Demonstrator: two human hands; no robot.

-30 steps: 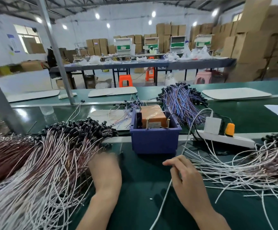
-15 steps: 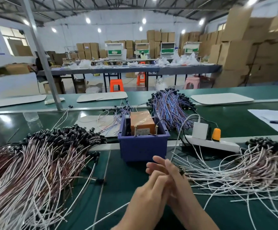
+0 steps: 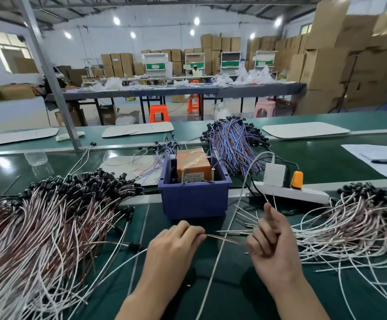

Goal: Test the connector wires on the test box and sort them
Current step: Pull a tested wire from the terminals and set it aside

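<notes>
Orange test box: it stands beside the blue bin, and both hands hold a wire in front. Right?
No: the head view shows the orange test box inside the blue bin, not beside it. The left hand and right hand do hold a wire in front.

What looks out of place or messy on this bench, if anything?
Nothing looks broken or spilled. A few wires lie apart from the heaps: one black-tipped wire lies alone on the green mat beside the left pile, and a long white cable trails across the mat between both piles.

Green bench (image 3: 155, 215): wire heaps (image 3: 49, 227), blue bin (image 3: 194, 199)
</notes>
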